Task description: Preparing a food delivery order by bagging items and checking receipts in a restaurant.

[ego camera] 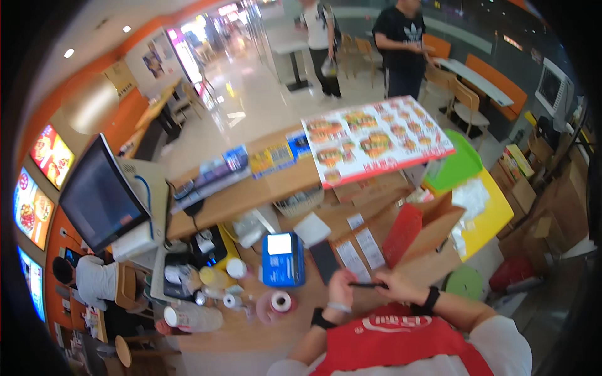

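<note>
Both of my hands are close to my red apron at the counter's near side. Between them lies a thin black object (368,285), held level; its kind cannot be told. My left hand (342,289) grips its left end and my right hand (397,287) its right end. Just beyond are printed paper slips (370,248) and a dark flat pad (325,261) on the wooden counter. A blue payment terminal (283,259) stands to the left of my left hand. Right of the slips, a brown paper bag (430,230) stands upright with a red packet (402,234) against it.
A laminated menu board (376,141) lies on the raised ledge. Cups (193,318), paper rolls (281,301) and a monitor (103,195) stand left. A green tray (455,162) and yellow surface (494,211) are right. Two people (400,44) stand beyond the counter.
</note>
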A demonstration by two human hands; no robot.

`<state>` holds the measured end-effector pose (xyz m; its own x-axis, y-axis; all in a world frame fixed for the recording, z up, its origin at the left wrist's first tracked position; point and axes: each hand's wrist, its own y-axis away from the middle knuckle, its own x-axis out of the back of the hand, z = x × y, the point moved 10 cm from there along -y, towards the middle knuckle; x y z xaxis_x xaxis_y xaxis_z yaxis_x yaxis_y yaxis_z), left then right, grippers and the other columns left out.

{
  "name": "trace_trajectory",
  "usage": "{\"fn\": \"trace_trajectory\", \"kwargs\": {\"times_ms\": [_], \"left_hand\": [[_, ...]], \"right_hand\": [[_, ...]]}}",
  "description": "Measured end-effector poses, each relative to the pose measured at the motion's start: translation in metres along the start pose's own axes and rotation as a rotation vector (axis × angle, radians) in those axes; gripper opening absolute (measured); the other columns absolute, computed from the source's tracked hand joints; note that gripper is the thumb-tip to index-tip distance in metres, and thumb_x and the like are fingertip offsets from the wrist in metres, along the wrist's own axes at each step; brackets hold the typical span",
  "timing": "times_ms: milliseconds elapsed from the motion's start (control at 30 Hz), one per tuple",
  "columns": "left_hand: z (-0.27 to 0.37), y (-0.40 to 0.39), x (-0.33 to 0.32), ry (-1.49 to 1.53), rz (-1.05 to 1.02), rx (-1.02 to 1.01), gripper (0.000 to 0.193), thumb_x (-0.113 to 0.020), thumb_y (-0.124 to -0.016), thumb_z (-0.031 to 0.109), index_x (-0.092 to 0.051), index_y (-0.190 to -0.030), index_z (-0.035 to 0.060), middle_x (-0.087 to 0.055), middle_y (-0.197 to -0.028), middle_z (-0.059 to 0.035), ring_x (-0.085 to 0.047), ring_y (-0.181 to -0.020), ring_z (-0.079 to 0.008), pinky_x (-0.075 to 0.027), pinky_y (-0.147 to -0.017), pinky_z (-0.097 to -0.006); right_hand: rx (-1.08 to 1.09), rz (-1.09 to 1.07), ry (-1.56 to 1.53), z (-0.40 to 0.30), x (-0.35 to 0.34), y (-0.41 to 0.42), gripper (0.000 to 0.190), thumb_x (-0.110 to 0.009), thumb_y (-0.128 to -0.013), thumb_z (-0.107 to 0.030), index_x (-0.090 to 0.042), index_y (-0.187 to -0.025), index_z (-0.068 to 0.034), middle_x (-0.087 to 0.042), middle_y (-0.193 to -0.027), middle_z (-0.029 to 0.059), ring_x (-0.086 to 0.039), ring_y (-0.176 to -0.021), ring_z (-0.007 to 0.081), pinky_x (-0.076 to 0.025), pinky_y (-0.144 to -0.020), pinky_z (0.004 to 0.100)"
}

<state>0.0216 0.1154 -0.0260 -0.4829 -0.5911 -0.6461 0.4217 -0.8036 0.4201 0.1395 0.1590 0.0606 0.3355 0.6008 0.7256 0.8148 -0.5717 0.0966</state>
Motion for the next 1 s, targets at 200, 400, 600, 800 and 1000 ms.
{"fn": "trace_trajectory", "kwargs": {"times_ms": [200, 400, 600, 800, 1000], "left_hand": [[-0.014, 0.012, 0.018, 0.493, 0.204, 0.213, 0.024, -0.049, -0.075, 0.024, -0.038, -0.057, 0.0131, -0.022, -0.043, 0.0039, -0.019, -0.036, -0.0085, -0.018, -0.036, -0.0235], [-0.054, 0.034, 0.046, 0.483, 0.336, 0.327, 0.027, -0.047, -0.076, 0.025, -0.033, -0.056, 0.0128, -0.016, -0.043, 0.0042, -0.013, -0.037, -0.0085, -0.014, -0.037, -0.0238], [-0.051, 0.03, 0.06, 0.259, 0.437, 0.148, 0.03, -0.047, -0.077, 0.027, -0.049, -0.098, 0.0069, -0.053, -0.091, -0.0077, -0.049, -0.085, -0.0169, -0.037, -0.078, -0.0279], [-0.069, 0.041, 0.039, -0.048, 0.197, 0.278, 0.036, -0.044, -0.081, 0.029, -0.044, -0.109, 0.0049, -0.046, -0.11, -0.0104, -0.042, -0.104, -0.0216, -0.03, -0.091, -0.0338], [-0.148, 0.089, -0.078, -0.67, -0.571, 0.638, 0.023, -0.044, -0.084, 0.023, -0.051, -0.1, 0.0077, -0.055, -0.087, -0.0033, -0.051, -0.078, -0.0102, -0.04, -0.069, -0.0226]], "right_hand": [[0.084, 0.018, -0.076, -0.025, -0.015, 0.0, 0.014, -0.056, -0.076, -0.018, -0.05, -0.079, -0.006, -0.054, -0.06, 0.0119, -0.054, -0.052, 0.025, -0.042, -0.049, 0.034], [-0.473, -0.409, -0.824, 0.023, -0.077, 0.024, 0.013, -0.055, -0.079, -0.016, -0.049, -0.075, -0.005, -0.049, -0.056, 0.0001, -0.042, -0.045, 0.0067, -0.033, -0.041, 0.0208], [-0.495, -0.051, -0.837, 0.076, -0.078, -0.007, 0.036, -0.057, -0.078, -0.016, -0.047, -0.107, 0.001, -0.054, -0.09, 0.0068, -0.048, -0.066, 0.0087, -0.039, -0.051, 0.023], [-0.184, 0.106, -0.559, 0.048, -0.012, -0.016, 0.044, -0.057, -0.079, -0.018, -0.043, -0.116, 0.002, -0.054, -0.107, 0.0136, -0.051, -0.098, 0.0172, -0.041, -0.083, 0.0299], [-0.382, -0.102, -0.102, 0.112, -0.009, 0.121, 0.033, -0.045, -0.082, -0.032, -0.055, -0.099, -0.005, -0.058, -0.083, 0.0183, -0.055, -0.079, 0.0338, -0.044, -0.069, 0.0377]]}}
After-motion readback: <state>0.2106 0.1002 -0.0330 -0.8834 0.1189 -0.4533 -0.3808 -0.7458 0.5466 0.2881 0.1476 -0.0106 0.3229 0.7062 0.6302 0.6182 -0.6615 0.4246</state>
